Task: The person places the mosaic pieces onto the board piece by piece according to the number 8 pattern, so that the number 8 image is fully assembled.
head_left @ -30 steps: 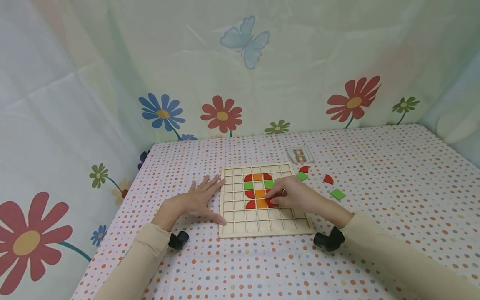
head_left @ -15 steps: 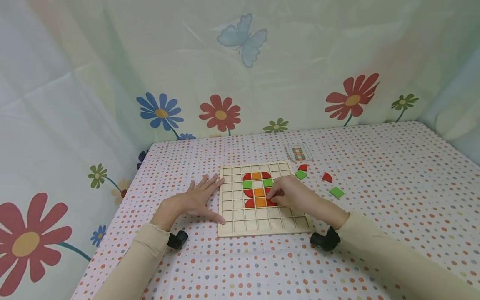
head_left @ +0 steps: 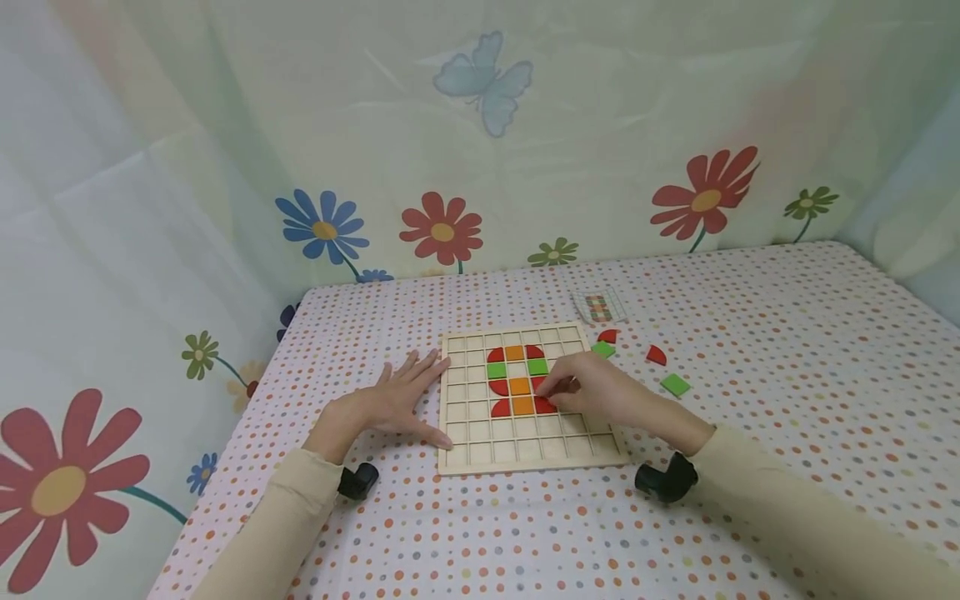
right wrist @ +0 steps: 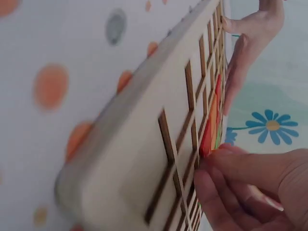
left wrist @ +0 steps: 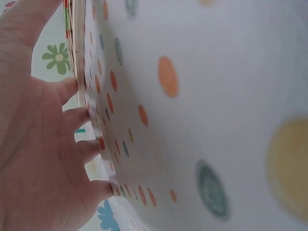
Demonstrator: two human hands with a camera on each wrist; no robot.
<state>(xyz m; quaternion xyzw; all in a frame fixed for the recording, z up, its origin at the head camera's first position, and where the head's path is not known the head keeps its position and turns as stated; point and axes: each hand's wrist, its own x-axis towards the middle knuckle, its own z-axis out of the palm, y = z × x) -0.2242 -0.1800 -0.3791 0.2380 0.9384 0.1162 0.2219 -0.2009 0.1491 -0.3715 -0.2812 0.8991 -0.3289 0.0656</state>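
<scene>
On the table lies a wooden grid board [head_left: 480, 455] with red quarter-circle tiles, orange square tiles [head_left: 520, 386] and green square tiles [head_left: 497, 370] set in its middle cells. My left hand [head_left: 388, 408] is spread flat, with thumb and fingertips at the board's left edge. Over the right part of the pattern, my right hand [head_left: 596, 387] has its thumb and fingers drawn together on a red quarter-circle tile [head_left: 546, 407] in the lowest filled row. In the right wrist view that red tile [right wrist: 207, 138] shows at the fingertips, partly hidden.
Right of the board lie loose tiles: a red quarter-circle [head_left: 656, 355], a green square [head_left: 676, 384], and another red [head_left: 608, 336] and green [head_left: 603, 349] pair near its corner. A small pattern card [head_left: 599, 307] lies behind. A dotted cloth [head_left: 480, 533] covers the table.
My right hand stays at the same red tile, its fingers shifting only slightly. The left hand keeps its place at the board's edge, and the loose tiles have not moved.
</scene>
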